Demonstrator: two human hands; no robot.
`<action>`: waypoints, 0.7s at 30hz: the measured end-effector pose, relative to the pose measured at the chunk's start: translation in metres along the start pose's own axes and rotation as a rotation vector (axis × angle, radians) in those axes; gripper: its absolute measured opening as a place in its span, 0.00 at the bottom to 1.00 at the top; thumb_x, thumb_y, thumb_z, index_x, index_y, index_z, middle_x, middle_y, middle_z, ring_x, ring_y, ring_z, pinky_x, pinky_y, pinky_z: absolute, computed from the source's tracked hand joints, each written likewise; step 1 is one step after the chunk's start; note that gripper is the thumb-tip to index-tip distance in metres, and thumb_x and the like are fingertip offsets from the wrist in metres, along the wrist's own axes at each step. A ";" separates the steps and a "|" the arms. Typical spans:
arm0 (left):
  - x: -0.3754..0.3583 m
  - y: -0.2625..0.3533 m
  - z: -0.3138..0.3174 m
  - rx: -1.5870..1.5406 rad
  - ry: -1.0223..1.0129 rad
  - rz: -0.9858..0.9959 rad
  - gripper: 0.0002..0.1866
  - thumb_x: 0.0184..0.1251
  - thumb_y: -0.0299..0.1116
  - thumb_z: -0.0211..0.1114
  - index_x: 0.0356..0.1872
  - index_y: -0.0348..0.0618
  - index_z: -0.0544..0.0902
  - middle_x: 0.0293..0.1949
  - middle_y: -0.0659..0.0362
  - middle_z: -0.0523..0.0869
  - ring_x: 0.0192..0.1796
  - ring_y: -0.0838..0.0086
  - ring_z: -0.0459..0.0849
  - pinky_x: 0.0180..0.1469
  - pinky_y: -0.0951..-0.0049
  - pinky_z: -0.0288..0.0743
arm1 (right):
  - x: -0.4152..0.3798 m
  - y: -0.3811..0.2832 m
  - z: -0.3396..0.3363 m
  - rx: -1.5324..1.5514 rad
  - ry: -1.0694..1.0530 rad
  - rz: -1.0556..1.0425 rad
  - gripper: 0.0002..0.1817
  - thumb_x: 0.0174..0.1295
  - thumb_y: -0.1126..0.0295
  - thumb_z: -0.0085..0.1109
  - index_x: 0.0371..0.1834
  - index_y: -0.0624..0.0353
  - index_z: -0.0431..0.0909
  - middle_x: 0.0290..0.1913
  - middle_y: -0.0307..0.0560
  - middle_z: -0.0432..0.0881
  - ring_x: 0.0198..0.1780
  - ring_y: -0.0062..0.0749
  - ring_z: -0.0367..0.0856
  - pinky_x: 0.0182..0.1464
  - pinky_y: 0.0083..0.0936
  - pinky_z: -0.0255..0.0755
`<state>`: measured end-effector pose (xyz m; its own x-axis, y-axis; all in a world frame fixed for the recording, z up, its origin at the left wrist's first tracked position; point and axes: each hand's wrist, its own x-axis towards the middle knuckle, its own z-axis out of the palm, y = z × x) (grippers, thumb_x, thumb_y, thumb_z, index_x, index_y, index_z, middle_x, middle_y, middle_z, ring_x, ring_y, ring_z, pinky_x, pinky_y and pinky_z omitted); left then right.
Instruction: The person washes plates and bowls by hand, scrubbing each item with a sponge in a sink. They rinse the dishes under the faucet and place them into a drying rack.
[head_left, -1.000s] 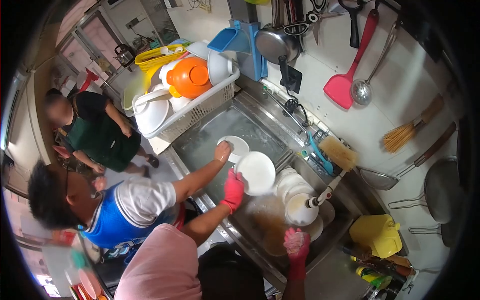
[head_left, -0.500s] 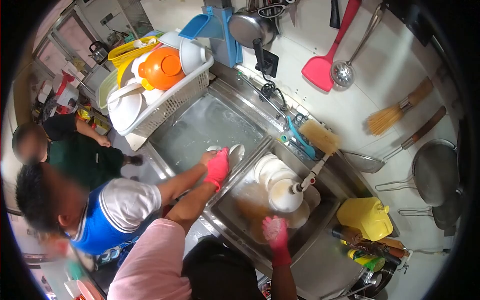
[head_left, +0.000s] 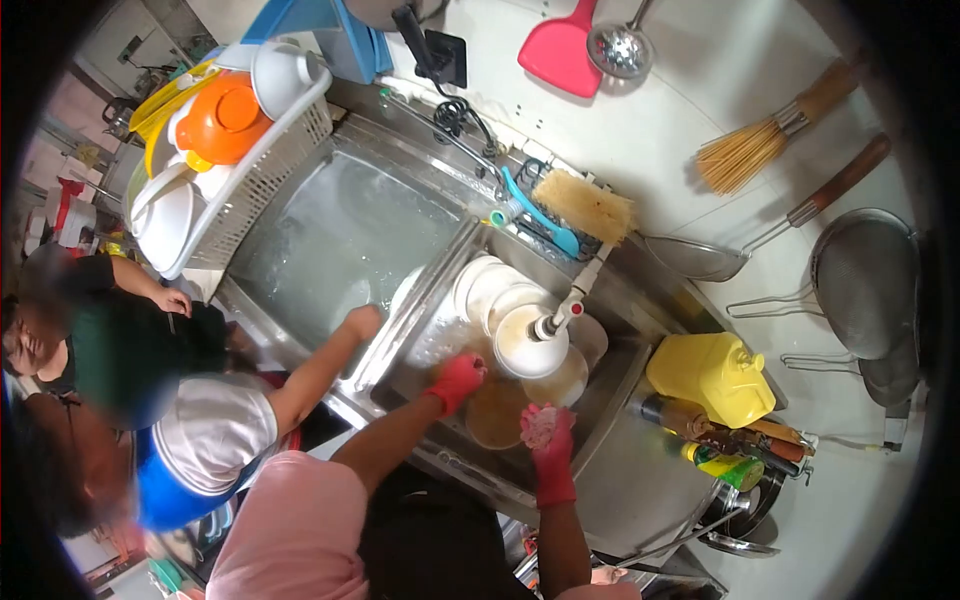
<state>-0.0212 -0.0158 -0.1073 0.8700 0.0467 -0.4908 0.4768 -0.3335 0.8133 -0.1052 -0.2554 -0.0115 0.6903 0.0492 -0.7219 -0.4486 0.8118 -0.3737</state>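
Note:
My left hand (head_left: 460,383), in a pink rubber glove, hovers over the front of the right sink basin (head_left: 410,378). Its fingers look bent and blurred, and nothing clearly shows in them. My right hand (head_left: 555,462), gloved the same way, grips a pale mesh scrubber (head_left: 540,426) near the basin's front right. Between and beyond the hands stands a white bowl (head_left: 530,345) under the tap (head_left: 560,320). More white bowls (head_left: 482,288) lean in a row behind it. Some dishes (head_left: 495,415) lie under cloudy brownish water.
A co-worker's bare hand (head_left: 362,322) reaches over the left basin (head_left: 300,235), near a white bowl (head_left: 405,292). A basket (head_left: 265,160) of dishes stands behind. A yellow jug (head_left: 705,375) and bottles line the right counter. Another person (head_left: 140,330) stands left.
My left hand has left the bowl at the left basin and moved over the right basin. My right hand still holds the scrubber. The camera view has shifted right.

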 end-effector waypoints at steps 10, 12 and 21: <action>0.031 0.037 0.077 0.046 0.216 -0.318 0.19 0.58 0.40 0.69 0.44 0.35 0.81 0.40 0.42 0.86 0.46 0.54 0.87 0.49 0.57 0.78 | -0.015 -0.006 -0.029 -0.016 0.014 0.046 0.28 0.71 0.43 0.50 0.62 0.55 0.68 0.56 0.54 0.78 0.54 0.48 0.79 0.55 0.43 0.76; 0.040 0.058 0.070 0.292 0.163 -0.382 0.20 0.58 0.39 0.69 0.46 0.36 0.80 0.42 0.41 0.86 0.47 0.51 0.86 0.51 0.55 0.78 | -0.024 -0.006 -0.016 -0.060 0.080 0.018 0.29 0.69 0.43 0.53 0.60 0.55 0.69 0.54 0.55 0.78 0.53 0.50 0.78 0.55 0.44 0.75; 0.056 0.011 0.053 0.123 0.211 -0.184 0.19 0.63 0.42 0.63 0.48 0.39 0.79 0.46 0.41 0.85 0.52 0.48 0.83 0.52 0.54 0.77 | -0.020 -0.013 -0.017 -0.097 0.063 -0.006 0.29 0.69 0.47 0.55 0.62 0.58 0.69 0.51 0.56 0.80 0.50 0.47 0.81 0.52 0.44 0.77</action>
<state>0.0263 -0.0666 -0.1423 0.7836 0.3070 -0.5401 0.6210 -0.4120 0.6669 -0.1234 -0.2767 -0.0022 0.6578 0.0054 -0.7532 -0.4993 0.7518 -0.4307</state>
